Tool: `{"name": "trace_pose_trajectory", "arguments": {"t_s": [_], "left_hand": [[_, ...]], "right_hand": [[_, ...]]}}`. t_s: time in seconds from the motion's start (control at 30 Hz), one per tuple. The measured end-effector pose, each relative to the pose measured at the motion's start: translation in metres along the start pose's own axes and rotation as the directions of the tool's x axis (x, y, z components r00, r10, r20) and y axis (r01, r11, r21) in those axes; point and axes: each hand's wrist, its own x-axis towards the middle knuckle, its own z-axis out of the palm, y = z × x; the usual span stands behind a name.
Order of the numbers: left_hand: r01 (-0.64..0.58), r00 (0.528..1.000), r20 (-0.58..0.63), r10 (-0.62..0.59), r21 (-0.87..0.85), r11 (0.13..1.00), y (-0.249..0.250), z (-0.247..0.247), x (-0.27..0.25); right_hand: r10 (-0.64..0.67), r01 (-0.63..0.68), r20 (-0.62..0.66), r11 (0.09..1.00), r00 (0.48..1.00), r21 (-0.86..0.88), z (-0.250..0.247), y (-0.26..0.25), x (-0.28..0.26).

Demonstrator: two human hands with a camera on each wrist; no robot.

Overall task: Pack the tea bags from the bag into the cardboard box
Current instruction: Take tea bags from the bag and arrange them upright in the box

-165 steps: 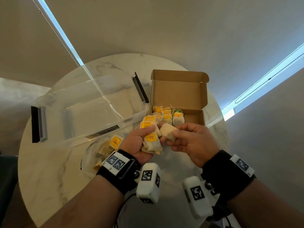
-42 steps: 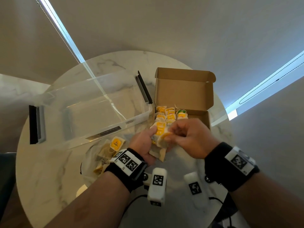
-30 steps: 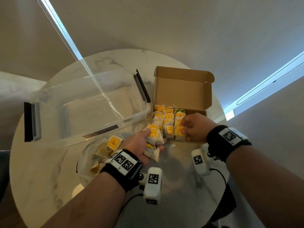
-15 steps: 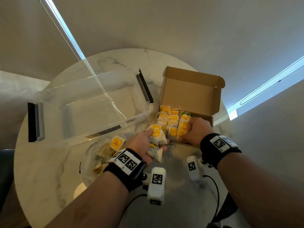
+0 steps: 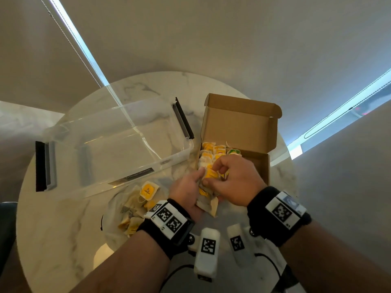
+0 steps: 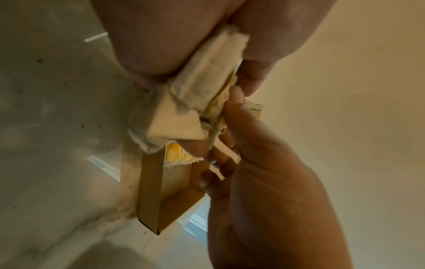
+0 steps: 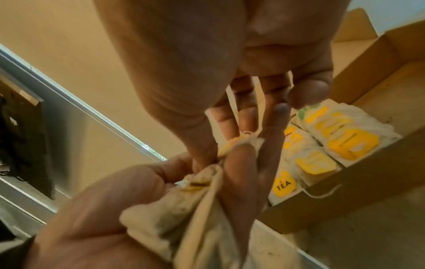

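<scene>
An open cardboard box (image 5: 241, 125) stands on the round table, its left part filled with rows of tea bags with yellow tags (image 5: 211, 149) (image 7: 340, 138). My left hand (image 5: 188, 191) grips a bunch of tea bags (image 5: 208, 203) (image 6: 188, 109) just in front of the box. My right hand (image 5: 232, 178) pinches the top tea bag of that bunch (image 5: 210, 173) (image 7: 239, 143) between thumb and fingers. A clear plastic bag (image 5: 118, 208) with more tea bags (image 5: 148, 190) lies to the left of my left wrist.
A large clear plastic bin (image 5: 114, 144) with black handles lies on the marble table (image 5: 55, 229), left of the box. The box's right part (image 5: 259, 163) shows bare cardboard. Table edge runs close behind the box.
My right hand has left the row of tea bags in the box and come back to the bunch in my left hand, pinching its top tea bag.
</scene>
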Motion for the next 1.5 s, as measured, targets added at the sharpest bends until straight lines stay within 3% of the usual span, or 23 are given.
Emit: {"name": "trace_pose_trajectory", "arguments": {"t_s": [0.13,0.33,0.57,0.77,0.87,0.97,1.03,1.13,1.27,1.5], "left_hand": [[0.017,1.0,0.019,-0.017,0.004,1.0,0.0,0.002,0.002],[-0.009,0.999,0.031,0.007,0.061,0.998,-0.004,0.0,0.007],[-0.087,0.995,0.07,0.077,0.153,0.984,-0.006,0.003,0.008],[-0.112,0.994,0.005,0.113,0.132,0.985,-0.005,0.003,0.011],[-0.097,0.993,-0.056,0.103,0.102,0.99,-0.002,-0.001,0.016],[-0.111,0.988,-0.094,0.12,0.095,0.989,-0.001,-0.009,0.02],[-0.101,0.99,-0.094,0.109,0.09,0.991,-0.002,-0.012,0.021],[-0.086,0.99,-0.106,0.096,0.093,0.992,-0.001,-0.012,0.023],[-0.079,0.989,-0.12,0.09,0.091,0.993,-0.001,-0.013,0.025],[-0.058,0.984,-0.16,0.076,0.111,0.992,0.0,-0.015,0.025]], "right_hand": [[0.065,-0.065,0.003,0.988,0.998,0.138,0.004,0.01,-0.004],[-0.034,0.041,-0.033,0.974,0.999,0.225,-0.004,0.028,-0.009],[-0.066,0.04,0.042,0.889,0.997,0.455,-0.023,0.04,-0.01],[-0.08,0.036,0.068,0.864,0.994,0.502,-0.049,0.034,-0.014],[0.056,-0.026,-0.063,0.915,0.996,0.402,-0.069,0.043,-0.008],[0.165,-0.143,-0.186,0.982,0.969,0.125,-0.083,0.06,0.014],[0.176,-0.19,-0.111,0.974,0.978,-0.127,-0.081,0.064,0.028],[0.209,-0.176,0.068,0.927,0.975,-0.331,-0.064,0.062,0.047],[0.256,-0.185,0.118,0.887,0.959,-0.422,-0.05,0.063,0.066],[0.197,-0.203,-0.059,0.876,0.979,-0.437,-0.035,0.071,0.078]]}}
